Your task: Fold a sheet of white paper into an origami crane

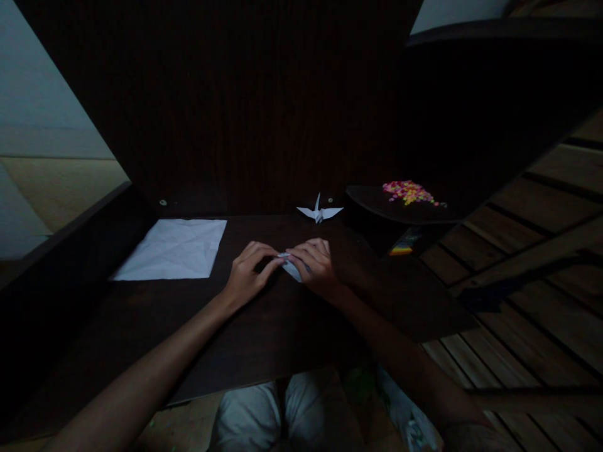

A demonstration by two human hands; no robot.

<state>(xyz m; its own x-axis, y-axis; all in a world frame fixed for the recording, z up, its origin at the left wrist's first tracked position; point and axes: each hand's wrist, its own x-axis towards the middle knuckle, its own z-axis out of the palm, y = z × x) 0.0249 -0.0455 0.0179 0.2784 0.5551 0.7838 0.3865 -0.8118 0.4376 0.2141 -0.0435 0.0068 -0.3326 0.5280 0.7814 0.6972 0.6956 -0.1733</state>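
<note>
Between my two hands, just above the dark desk top (pixel 188 339), is a small folded piece of white paper (pixel 293 270). My left hand (pixel 249 270) pinches its left end between thumb and fingertips. Closed over its right side is my right hand (pixel 316 266), which hides part of the folds. Beyond the hands a white paper crane (pixel 319 213) stands with its wings spread near the back panel. Creased white paper sheets (pixel 176 250) lie flat to the left.
On a small rounded shelf (pixel 400 214) at the right sits a heap of small pink, yellow and orange pieces (pixel 409 192). A colourful striped item (pixel 402 250) is under it. A dark back panel (pixel 264 107) rises behind the desk. Wooden slats (pixel 532 326) lie to the right.
</note>
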